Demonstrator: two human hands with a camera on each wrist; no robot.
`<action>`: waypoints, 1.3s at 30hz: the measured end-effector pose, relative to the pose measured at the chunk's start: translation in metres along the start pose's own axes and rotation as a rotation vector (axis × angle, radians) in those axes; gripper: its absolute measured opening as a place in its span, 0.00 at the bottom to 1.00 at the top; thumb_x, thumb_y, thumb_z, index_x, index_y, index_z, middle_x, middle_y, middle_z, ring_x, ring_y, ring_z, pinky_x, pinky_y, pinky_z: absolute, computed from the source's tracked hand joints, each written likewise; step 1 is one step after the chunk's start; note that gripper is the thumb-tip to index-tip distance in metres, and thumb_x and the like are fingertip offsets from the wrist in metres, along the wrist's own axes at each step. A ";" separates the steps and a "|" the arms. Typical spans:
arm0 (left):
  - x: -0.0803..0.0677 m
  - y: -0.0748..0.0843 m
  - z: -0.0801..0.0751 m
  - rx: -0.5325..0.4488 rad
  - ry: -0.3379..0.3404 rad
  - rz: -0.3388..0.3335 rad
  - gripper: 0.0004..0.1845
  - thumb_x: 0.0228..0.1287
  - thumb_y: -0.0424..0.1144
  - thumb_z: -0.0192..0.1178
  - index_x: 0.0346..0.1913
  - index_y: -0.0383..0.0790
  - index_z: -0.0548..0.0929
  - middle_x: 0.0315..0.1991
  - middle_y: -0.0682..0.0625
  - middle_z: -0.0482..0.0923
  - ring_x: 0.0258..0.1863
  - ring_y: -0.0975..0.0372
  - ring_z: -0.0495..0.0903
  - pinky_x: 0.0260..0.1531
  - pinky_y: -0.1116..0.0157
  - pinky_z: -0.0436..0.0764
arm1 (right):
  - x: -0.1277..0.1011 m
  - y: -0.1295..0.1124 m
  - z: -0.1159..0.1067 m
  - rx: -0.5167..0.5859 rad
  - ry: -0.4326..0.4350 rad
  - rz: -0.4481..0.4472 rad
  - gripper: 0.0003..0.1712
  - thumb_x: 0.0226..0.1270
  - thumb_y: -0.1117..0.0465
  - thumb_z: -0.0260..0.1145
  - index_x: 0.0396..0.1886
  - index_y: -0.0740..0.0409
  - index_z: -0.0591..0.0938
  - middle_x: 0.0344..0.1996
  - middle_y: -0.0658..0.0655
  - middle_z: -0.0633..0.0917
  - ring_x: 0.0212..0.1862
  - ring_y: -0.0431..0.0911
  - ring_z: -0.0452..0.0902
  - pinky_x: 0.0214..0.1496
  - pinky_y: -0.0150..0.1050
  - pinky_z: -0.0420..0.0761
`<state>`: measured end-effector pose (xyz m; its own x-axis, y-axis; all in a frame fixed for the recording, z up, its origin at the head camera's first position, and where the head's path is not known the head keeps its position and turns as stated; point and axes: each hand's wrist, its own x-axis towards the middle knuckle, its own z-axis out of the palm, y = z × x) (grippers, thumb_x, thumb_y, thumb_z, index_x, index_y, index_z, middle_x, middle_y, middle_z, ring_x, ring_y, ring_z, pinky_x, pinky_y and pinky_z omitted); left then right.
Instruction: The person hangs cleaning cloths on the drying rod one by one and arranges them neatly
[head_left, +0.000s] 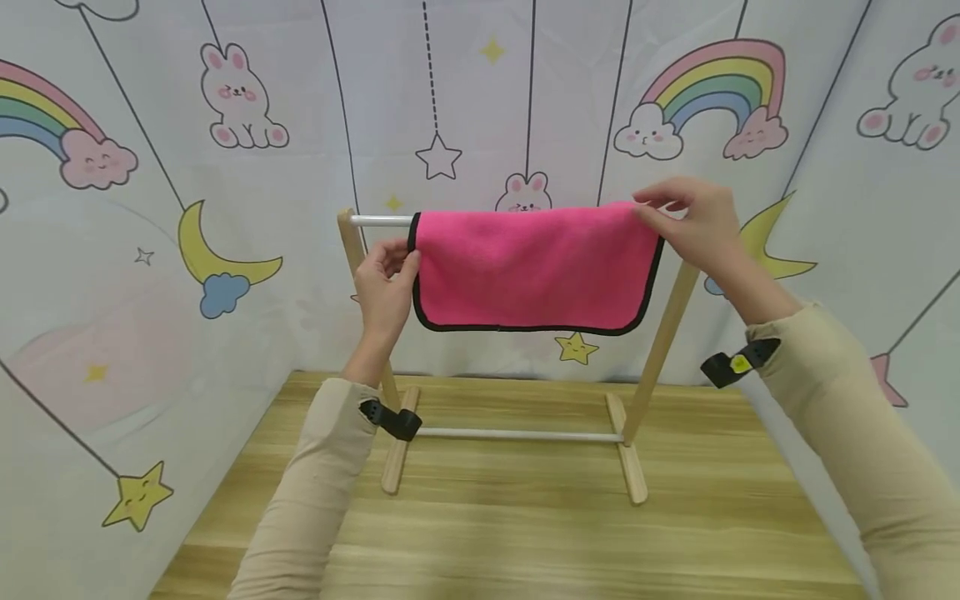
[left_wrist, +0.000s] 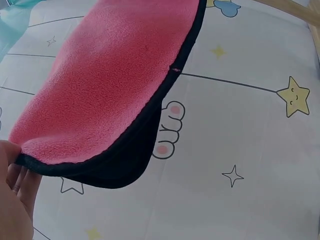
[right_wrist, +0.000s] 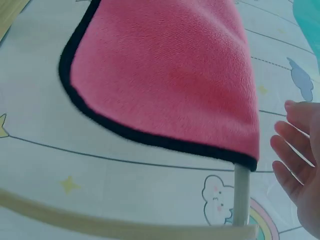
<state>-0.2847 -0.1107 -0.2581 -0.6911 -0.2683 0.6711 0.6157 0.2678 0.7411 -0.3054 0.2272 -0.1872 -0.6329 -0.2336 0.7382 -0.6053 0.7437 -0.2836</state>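
Observation:
A pink towel (head_left: 532, 271) with black edging hangs folded over the white top bar (head_left: 382, 221) of a wooden rack. My left hand (head_left: 384, 287) pinches the towel's left edge below the bar, thumb in front and fingers behind. In the left wrist view, a dark layer of the towel (left_wrist: 125, 170) shows behind the pink one. Close to the towel's upper right corner is my right hand (head_left: 701, 225). The right wrist view shows that hand's fingers (right_wrist: 290, 137) spread apart, with a gap between them and the towel.
The rack has slanted wooden legs (head_left: 667, 350), flat feet (head_left: 633, 475) and a white lower bar (head_left: 517, 435). It stands on a wood-grain table (head_left: 510, 533). Behind it hangs a white cloth backdrop (head_left: 285, 192) printed with rabbits, rainbows and stars.

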 end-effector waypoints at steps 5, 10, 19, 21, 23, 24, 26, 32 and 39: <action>-0.004 0.006 -0.003 -0.006 -0.015 -0.001 0.11 0.59 0.26 0.56 0.42 0.20 0.75 0.36 0.31 0.77 0.28 0.71 0.74 0.31 0.79 0.74 | -0.026 0.010 -0.007 0.043 0.068 0.092 0.15 0.57 0.61 0.66 0.41 0.67 0.82 0.34 0.63 0.83 0.30 0.22 0.67 0.33 0.14 0.69; -0.008 -0.001 -0.006 -0.022 -0.060 -0.032 0.12 0.58 0.26 0.57 0.44 0.20 0.74 0.36 0.30 0.77 0.28 0.70 0.74 0.30 0.79 0.74 | -0.055 0.024 0.008 0.141 0.067 0.287 0.18 0.59 0.58 0.65 0.44 0.66 0.79 0.37 0.62 0.82 0.31 0.24 0.69 0.34 0.16 0.70; -0.024 -0.016 -0.008 -0.041 -0.094 -0.078 0.16 0.53 0.25 0.62 0.45 0.22 0.75 0.36 0.31 0.77 0.29 0.68 0.75 0.30 0.78 0.75 | -0.081 0.019 0.041 0.411 0.193 0.332 0.19 0.58 0.68 0.64 0.49 0.71 0.75 0.31 0.39 0.78 0.33 0.28 0.74 0.34 0.18 0.73; -0.025 -0.019 -0.009 -0.027 -0.100 -0.062 0.16 0.52 0.25 0.62 0.45 0.22 0.75 0.35 0.31 0.78 0.29 0.69 0.75 0.29 0.78 0.74 | -0.081 0.009 0.040 0.431 0.214 0.319 0.17 0.58 0.71 0.63 0.47 0.74 0.75 0.29 0.39 0.77 0.32 0.29 0.74 0.33 0.18 0.74; -0.025 -0.022 -0.009 -0.010 -0.113 -0.050 0.15 0.52 0.25 0.62 0.44 0.23 0.76 0.35 0.32 0.78 0.29 0.70 0.75 0.28 0.79 0.75 | -0.079 0.001 0.037 0.439 0.234 0.292 0.15 0.57 0.73 0.62 0.45 0.76 0.75 0.28 0.38 0.78 0.30 0.30 0.74 0.32 0.18 0.74; -0.023 -0.024 -0.009 0.002 -0.119 -0.039 0.15 0.53 0.26 0.62 0.44 0.23 0.76 0.34 0.33 0.78 0.29 0.71 0.75 0.27 0.80 0.75 | -0.077 -0.003 0.036 0.433 0.248 0.276 0.14 0.57 0.73 0.61 0.44 0.77 0.76 0.27 0.38 0.78 0.29 0.31 0.73 0.31 0.18 0.74; -0.017 -0.026 -0.009 0.018 -0.120 -0.013 0.13 0.53 0.27 0.62 0.43 0.25 0.78 0.33 0.35 0.79 0.28 0.72 0.74 0.26 0.80 0.76 | -0.071 -0.003 0.031 0.408 0.279 0.243 0.13 0.58 0.73 0.62 0.42 0.76 0.78 0.27 0.38 0.79 0.27 0.31 0.73 0.29 0.18 0.73; 0.010 -0.010 -0.002 0.017 -0.001 0.014 0.13 0.56 0.36 0.62 0.42 0.32 0.82 0.33 0.41 0.80 0.29 0.66 0.75 0.27 0.77 0.75 | -0.034 0.006 0.019 0.339 0.364 0.286 0.14 0.59 0.61 0.64 0.41 0.67 0.82 0.28 0.40 0.80 0.28 0.34 0.73 0.31 0.19 0.74; 0.020 0.006 0.006 0.015 0.066 -0.135 0.16 0.57 0.44 0.62 0.46 0.41 0.83 0.36 0.49 0.80 0.34 0.65 0.75 0.33 0.75 0.76 | -0.008 0.006 0.018 0.484 0.455 0.432 0.14 0.58 0.60 0.65 0.42 0.63 0.83 0.28 0.44 0.81 0.31 0.38 0.74 0.35 0.22 0.76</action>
<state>-0.2967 -0.1090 -0.2405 -0.7406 -0.3626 0.5657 0.5127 0.2392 0.8246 -0.3127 0.2227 -0.2055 -0.6635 0.3706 0.6499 -0.5596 0.3307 -0.7599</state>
